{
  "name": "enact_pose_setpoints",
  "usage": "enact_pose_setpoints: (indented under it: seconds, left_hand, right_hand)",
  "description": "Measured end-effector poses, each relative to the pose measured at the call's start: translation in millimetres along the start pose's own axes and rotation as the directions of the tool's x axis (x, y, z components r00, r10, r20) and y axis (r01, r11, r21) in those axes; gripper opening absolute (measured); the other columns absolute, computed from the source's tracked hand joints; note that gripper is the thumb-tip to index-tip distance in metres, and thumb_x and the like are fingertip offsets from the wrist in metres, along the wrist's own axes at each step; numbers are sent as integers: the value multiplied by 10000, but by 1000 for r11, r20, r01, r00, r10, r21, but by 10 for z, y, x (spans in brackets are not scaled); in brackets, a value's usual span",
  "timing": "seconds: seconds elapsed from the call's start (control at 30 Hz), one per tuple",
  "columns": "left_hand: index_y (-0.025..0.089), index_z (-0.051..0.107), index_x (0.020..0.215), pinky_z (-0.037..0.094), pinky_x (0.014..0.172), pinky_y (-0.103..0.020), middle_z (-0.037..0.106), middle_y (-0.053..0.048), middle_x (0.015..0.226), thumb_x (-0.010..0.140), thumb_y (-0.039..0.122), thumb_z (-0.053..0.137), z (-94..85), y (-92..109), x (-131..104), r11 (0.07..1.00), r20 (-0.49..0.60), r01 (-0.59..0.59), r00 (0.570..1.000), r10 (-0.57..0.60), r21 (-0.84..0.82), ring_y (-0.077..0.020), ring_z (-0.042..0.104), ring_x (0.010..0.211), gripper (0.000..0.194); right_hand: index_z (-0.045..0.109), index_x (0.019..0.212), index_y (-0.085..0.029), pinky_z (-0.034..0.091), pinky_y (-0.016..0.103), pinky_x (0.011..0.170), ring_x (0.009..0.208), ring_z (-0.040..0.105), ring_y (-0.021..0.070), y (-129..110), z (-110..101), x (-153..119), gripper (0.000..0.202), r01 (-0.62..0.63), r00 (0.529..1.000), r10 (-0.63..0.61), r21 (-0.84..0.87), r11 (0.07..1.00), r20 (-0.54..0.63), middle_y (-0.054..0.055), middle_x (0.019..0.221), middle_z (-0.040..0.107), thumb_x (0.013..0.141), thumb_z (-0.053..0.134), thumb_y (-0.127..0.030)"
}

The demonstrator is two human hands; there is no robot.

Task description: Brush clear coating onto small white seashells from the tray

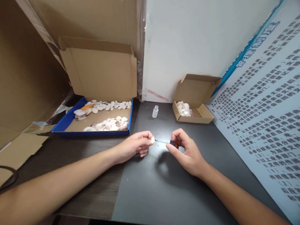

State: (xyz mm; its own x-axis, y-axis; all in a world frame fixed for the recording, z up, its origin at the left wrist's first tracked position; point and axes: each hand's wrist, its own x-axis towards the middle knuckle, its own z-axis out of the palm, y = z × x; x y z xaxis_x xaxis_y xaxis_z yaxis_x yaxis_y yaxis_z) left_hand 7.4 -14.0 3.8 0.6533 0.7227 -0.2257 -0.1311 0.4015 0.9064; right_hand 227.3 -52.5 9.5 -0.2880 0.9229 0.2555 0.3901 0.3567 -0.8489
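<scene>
My left hand point(138, 143) pinches a small pale seashell point(152, 140) over the dark mat. Facing it, my right hand point(185, 150) grips the black cap point(172, 143) of a thin applicator brush point(162, 142). The brush's dark tip points left and is at or very near the shell; whether they touch I cannot tell. Behind the hands, a small clear glass bottle point(155, 112) with a whitish label stands upright on the mat, without a cap.
At the left, an open blue-edged cardboard box point(93, 133) holds many shells in two groups. A smaller open cardboard box point(197, 119) with white shells stands back right. A white panel point(182, 40) rises behind; a printed poster point(262, 125) borders the right side.
</scene>
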Motion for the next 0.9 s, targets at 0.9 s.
enact_pose_setpoints:
  seconds: [0.9]
  left_hand:
    - [193, 496, 802, 311, 483, -192, 307, 100, 531, 822, 252, 638, -14, -25, 4, 1000, 17, -12, 1000, 12, -8, -64, 268, 473, 155]
  right_hand:
    - [443, 900, -241, 379, 242, 538, 553, 438, 111, 10, 13, -10, 150, 23, 1000, -23, 4, 1000, 0, -71, 669, 446, 902, 593, -252]
